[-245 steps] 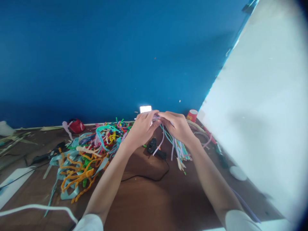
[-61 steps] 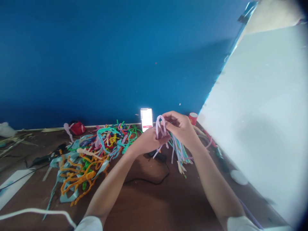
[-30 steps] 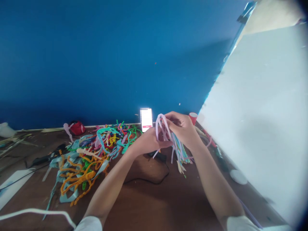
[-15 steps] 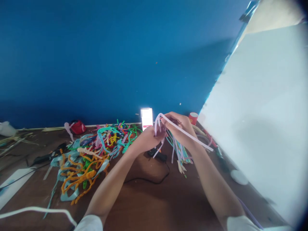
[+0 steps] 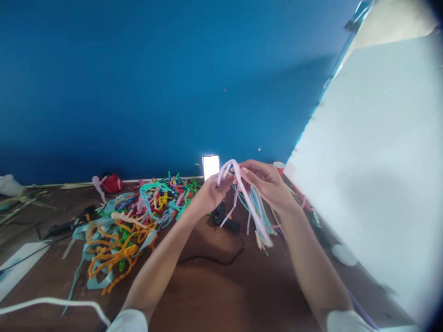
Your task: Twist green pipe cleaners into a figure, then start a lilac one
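Note:
Pale lilac pipe cleaners [image 5: 252,201] are held up in front of me, bent over in a loop at the top, with one long end hanging down to the right. My left hand [image 5: 216,189] is closed around their bent part. Close beside it, my right hand [image 5: 265,180] is closed with thumb and fingers pinching the same strands. Some of the strands between the two hands are hidden by the fingers. Below them a bundle of pale blue and lilac pipe cleaners [image 5: 260,207] lies on the table, partly covered by the hanging end.
A tangled heap of coloured pipe cleaners [image 5: 138,214] lies to the left, orange ones [image 5: 121,253] nearest me. A lit phone [image 5: 211,167] leans by the blue wall. A black glue gun [image 5: 224,219] trails its cable. A red cup [image 5: 278,168] and white disc [image 5: 344,255] stand right.
The long lilac end has swung down from lying over my right wrist to hanging between my hands and the bundle. The fingers of my right hand have shifted slightly along the strands.

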`<state>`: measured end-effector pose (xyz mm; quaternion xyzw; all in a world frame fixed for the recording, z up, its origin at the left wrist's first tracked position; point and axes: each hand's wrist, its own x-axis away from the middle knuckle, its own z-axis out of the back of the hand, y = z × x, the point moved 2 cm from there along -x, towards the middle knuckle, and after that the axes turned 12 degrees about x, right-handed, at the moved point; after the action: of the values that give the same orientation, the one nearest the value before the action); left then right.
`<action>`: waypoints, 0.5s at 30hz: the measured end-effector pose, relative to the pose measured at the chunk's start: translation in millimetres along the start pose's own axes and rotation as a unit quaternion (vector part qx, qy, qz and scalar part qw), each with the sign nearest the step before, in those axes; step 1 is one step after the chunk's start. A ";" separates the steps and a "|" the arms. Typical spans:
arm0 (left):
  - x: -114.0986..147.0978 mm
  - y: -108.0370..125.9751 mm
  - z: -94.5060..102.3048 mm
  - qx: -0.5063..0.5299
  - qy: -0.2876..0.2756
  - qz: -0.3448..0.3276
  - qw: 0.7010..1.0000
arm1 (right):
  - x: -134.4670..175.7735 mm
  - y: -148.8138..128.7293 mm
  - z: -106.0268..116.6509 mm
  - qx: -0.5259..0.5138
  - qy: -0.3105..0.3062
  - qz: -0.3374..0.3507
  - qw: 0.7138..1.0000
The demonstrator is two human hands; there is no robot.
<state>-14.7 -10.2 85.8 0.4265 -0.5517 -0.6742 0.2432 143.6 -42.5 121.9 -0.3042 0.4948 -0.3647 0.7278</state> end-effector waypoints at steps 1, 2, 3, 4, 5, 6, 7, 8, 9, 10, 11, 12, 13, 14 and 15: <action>-0.6 0.8 -0.5 0.019 -0.007 -0.008 1.000 | 0.1 -0.4 0.6 -0.010 -0.005 0.001 1.000; -1.5 1.5 -1.0 0.041 -0.014 -0.022 0.999 | 0.2 -0.7 0.9 -0.018 -0.013 0.001 1.000; -2.6 1.9 -1.5 0.062 -0.020 -0.041 0.997 | 0.3 -1.1 0.9 -0.026 -0.022 0.002 0.999; -3.7 1.9 -1.8 0.078 -0.022 -0.058 0.995 | 0.5 -1.2 0.7 -0.033 -0.034 0.002 0.999; -4.8 1.6 -1.8 0.085 -0.019 -0.071 0.994 | 0.5 -1.2 0.4 -0.040 -0.045 0.004 0.998; -5.7 1.1 -1.6 0.086 -0.014 -0.078 0.993 | 0.5 -1.1 0.0 -0.048 -0.054 0.008 0.997; -6.3 0.5 -1.5 0.080 -0.009 -0.079 0.994 | 0.5 -0.7 -0.3 -0.055 -0.060 0.011 0.997; -6.6 0.4 -1.3 0.072 -0.005 -0.077 0.994 | 0.4 -0.2 -0.5 -0.060 -0.064 0.014 0.996; -6.4 0.9 -1.3 0.065 -0.002 -0.074 0.995 | 0.3 0.4 -0.6 -0.063 -0.066 0.015 0.996; -5.8 2.2 -1.4 0.060 -0.002 -0.073 0.996 | 0.2 0.9 -0.4 -0.064 -0.068 0.016 0.996; -4.8 4.2 -1.7 0.058 -0.002 -0.074 0.996 | 0.3 1.1 -0.1 -0.066 -0.069 0.016 0.995; -3.5 6.6 -2.3 0.054 -0.006 -0.075 0.996 | 0.5 1.0 0.3 -0.067 -0.071 0.018 0.995; -2.0 9.2 -3.0 0.049 -0.009 -0.076 0.996 | 0.9 0.6 0.9 -0.069 -0.074 0.019 0.995; -0.4 11.6 -3.8 0.045 -0.011 -0.075 0.996 | 1.3 0.0 1.5 -0.069 -0.079 0.017 0.994; 1.1 13.6 -4.6 0.045 -0.014 -0.073 0.996 | 1.7 -0.8 2.0 -0.067 -0.084 0.013 0.994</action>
<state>-13.4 -17.3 98.3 0.4669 -0.5518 -0.6706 0.1667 145.8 -44.2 122.3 -0.3756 0.4590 -0.2939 0.7496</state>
